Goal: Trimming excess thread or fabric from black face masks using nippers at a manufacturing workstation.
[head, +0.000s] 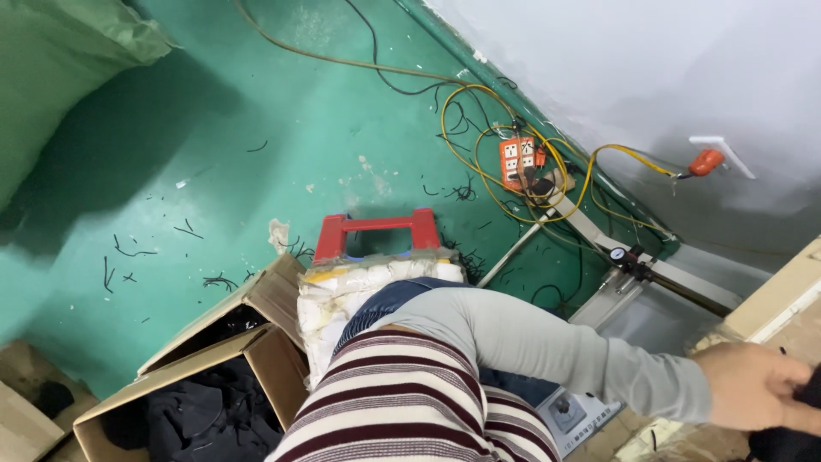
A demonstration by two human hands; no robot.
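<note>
One hand (pixel 757 385) in view | grip closed on dark cloth (pixel 791 432) | cloth under fingers, frame's lower right

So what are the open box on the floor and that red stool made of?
The open box looks like plain brown corrugated cardboard: matte, with creased flaps, holding dark cloth. The red stool seems moulded plastic, smooth and slightly glossy, though painted metal is possible.
</note>
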